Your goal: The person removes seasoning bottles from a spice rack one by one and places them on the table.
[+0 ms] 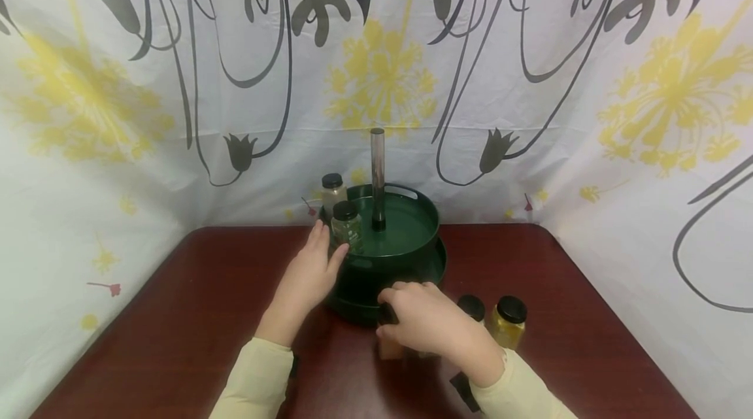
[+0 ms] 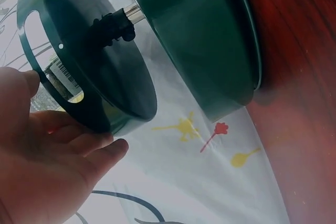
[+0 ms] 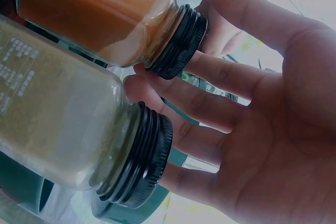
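Observation:
A two-tier green tray stand [image 1: 406, 223] with a metal post is on the table. My left hand [image 1: 306, 272], fingers extended, touches the left rim of its upper tray, beside a black-capped jar of green flakes [image 1: 347, 231]. In the left wrist view, the left hand [image 2: 58, 150] lies along the tray's slotted side [image 2: 100, 93]. My right hand [image 1: 432, 321] reaches over a jar of orange powder [image 1: 390, 348] in front of the stand. The right wrist view shows its fingers loosely spread by that jar's black cap [image 3: 181, 40], the thumb apart from it. Below stands a pale-powder jar [image 3: 58, 103].
A second jar [image 1: 334, 193] with pale contents stands at the back left of the upper tray. Right of my right hand are a yellow-filled jar [image 1: 509, 322] and another black-capped jar [image 1: 470, 306]. A patterned curtain [image 1: 294, 112] surrounds the dark red table [image 1: 223, 288].

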`<state>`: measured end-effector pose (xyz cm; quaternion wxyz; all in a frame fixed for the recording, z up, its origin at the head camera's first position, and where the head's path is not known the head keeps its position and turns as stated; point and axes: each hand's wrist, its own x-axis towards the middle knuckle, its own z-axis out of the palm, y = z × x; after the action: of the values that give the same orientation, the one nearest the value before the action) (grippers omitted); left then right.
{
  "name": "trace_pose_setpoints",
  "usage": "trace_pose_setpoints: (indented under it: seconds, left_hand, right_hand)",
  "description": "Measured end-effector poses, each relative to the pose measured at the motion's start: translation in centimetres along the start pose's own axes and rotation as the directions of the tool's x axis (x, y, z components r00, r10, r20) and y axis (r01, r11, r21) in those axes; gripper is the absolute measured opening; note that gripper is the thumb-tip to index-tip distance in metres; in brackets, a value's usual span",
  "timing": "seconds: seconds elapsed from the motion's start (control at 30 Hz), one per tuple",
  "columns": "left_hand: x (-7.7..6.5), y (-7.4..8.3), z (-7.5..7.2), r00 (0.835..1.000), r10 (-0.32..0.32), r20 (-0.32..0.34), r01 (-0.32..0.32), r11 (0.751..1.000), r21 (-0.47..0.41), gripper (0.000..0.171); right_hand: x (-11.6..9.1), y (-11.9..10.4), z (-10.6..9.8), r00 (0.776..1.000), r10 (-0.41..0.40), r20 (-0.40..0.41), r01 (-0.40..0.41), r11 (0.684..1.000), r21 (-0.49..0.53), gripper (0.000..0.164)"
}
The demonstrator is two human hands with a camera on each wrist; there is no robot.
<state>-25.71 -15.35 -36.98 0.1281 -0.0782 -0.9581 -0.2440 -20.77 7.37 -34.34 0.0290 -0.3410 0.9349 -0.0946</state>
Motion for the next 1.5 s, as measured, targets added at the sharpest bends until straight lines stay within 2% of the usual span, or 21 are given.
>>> trace_pose_setpoints:
  seconds: [0.33, 0.63, 1.07, 1.3, 1.5]
  left_hand:
    - [-0.2, 0.5, 0.1, 1.000, -0.003, 0.001, 0.002, 0.996, 0.088, 0.082]
    - [-0.5, 1.5, 0.3, 0.999, 0.021, -0.036, -0.015, 0.988, 0.151, 0.078]
    - [-1.0, 2.5, 0.2, 0.999, 0.001, -0.032, 0.002, 0.995, 0.104, 0.083]
    - [-1.2, 3.0, 0.0, 0.997, 0.022, -0.079, -0.014, 0.994, 0.107, 0.081]
    - [-1.3, 3.5, 0.0, 0.993, 0.030, -0.112, -0.013, 0.990, 0.143, 0.077]
  right_hand:
    - [0.0, -0.1, -0.1, 1.000, -0.013, -0.011, 0.013, 1.000, -0.009, 0.044]
    - [-0.1, -0.1, 0.0, 1.000, -0.019, -0.022, 0.018, 1.000, -0.015, 0.044]
    - [-0.2, -0.2, -0.1, 0.999, -0.026, -0.022, 0.025, 1.000, -0.016, 0.044]
    - [-0.2, -0.1, -0.1, 0.999, -0.021, -0.025, 0.021, 1.000, -0.016, 0.045]
    - [-0.2, -0.1, -0.2, 0.999, -0.023, -0.030, 0.022, 1.000, -0.014, 0.044]
